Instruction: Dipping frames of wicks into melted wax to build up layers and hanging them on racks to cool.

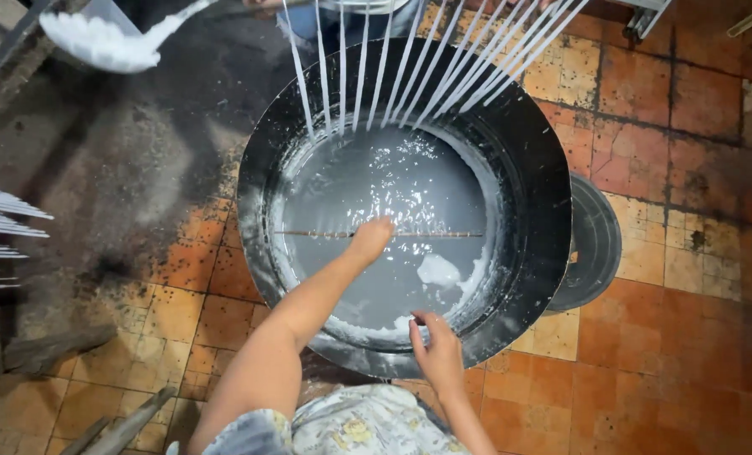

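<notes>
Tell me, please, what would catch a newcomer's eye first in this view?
A big black metal basin of grey-white liquid fills the middle of the tiled floor. The left hand holds a thin stick level over the liquid, while the right hand rests at the near rim. A fan of white coated strands slants in from above.

Small dipping workshop, likely candle-making: wide black vat [528, 194] holding pale melted wax [384, 194], white tapers [426, 67] hanging at far side, splashes staining the worn tile floor [688, 354].
</notes>
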